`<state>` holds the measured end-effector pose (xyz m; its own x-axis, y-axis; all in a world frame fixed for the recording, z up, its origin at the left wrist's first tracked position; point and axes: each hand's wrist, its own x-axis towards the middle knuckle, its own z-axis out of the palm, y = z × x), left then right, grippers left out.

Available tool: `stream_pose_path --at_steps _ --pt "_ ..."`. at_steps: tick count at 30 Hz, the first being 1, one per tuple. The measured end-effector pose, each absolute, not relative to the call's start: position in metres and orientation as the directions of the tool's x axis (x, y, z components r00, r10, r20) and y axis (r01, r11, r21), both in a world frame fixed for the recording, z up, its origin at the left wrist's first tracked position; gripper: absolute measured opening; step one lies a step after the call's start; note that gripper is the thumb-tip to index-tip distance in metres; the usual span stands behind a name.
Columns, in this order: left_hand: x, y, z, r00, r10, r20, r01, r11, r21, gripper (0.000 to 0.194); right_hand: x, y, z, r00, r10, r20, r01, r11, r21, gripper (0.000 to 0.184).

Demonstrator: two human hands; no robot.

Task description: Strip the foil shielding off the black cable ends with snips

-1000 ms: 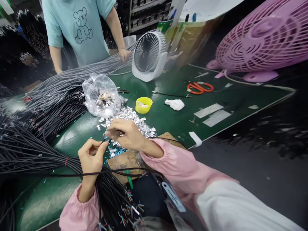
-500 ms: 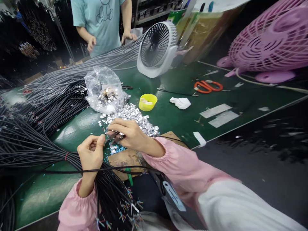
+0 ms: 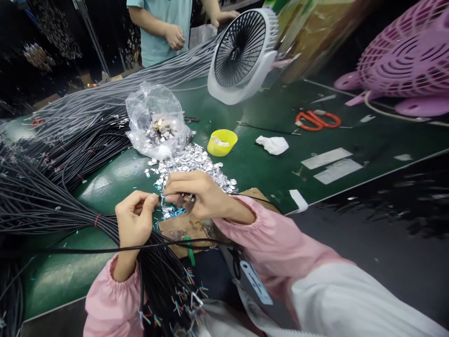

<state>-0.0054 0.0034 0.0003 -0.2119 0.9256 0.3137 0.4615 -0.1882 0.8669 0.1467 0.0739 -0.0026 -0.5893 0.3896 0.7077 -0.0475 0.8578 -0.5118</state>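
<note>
My left hand (image 3: 135, 217) is closed, thumb and forefinger pinching the end of a thin black cable (image 3: 158, 200). Just to its right, my right hand (image 3: 203, 194) curls round a small dark metal hand tool (image 3: 189, 198), mostly hidden by the fingers. The fingertips of both hands nearly meet. Below the left wrist runs a thick bundle of black cables (image 3: 108, 227), its loose ends showing coloured wires (image 3: 178, 302). Silvery foil scraps (image 3: 199, 161) are heaped behind my right hand, with short blue bits (image 3: 173, 211) beneath it.
A clear plastic bag (image 3: 154, 117) of small parts stands beyond the foil, near a yellow ring-shaped container (image 3: 221, 142). Orange-handled scissors (image 3: 317, 120), a white fan (image 3: 242, 56) and a pink fan (image 3: 407, 61) are further off. A co-worker in a light blue shirt (image 3: 164, 23) stands behind grey cables (image 3: 140, 82).
The view has shifted a little, so the table's objects sit differently in it. The dark tool shows less between my right fingers. The co-worker's hands have changed position.
</note>
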Motion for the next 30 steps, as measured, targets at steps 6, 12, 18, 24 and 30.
stream_pose_path --at_steps 6,12,18,24,30 --pt "-0.002 0.002 0.000 -0.169 0.903 0.395 0.475 -0.276 0.835 0.028 0.139 0.071 -0.002 -0.519 0.595 0.614 -0.115 0.663 -0.740 0.029" --pt "0.000 0.000 -0.002 -0.278 0.895 0.350 0.383 -0.231 0.895 0.027 0.140 0.075 -0.001 -0.156 0.591 0.792 0.084 0.807 -0.585 0.025" --pt "-0.002 0.000 0.001 -0.254 0.916 0.311 0.345 -0.214 0.914 0.033 0.141 0.072 -0.003 -0.335 0.402 0.852 0.035 0.909 -0.415 0.003" --pt "-0.001 0.000 0.003 -0.268 0.900 0.345 0.431 -0.208 0.878 0.032 0.142 0.075 -0.006 -0.351 0.378 0.857 0.108 0.925 -0.364 0.003" --pt "-0.001 0.000 0.001 -0.256 0.909 0.330 0.462 -0.184 0.867 0.036 0.145 0.079 -0.011 -0.510 0.241 0.826 0.242 0.961 -0.131 0.010"
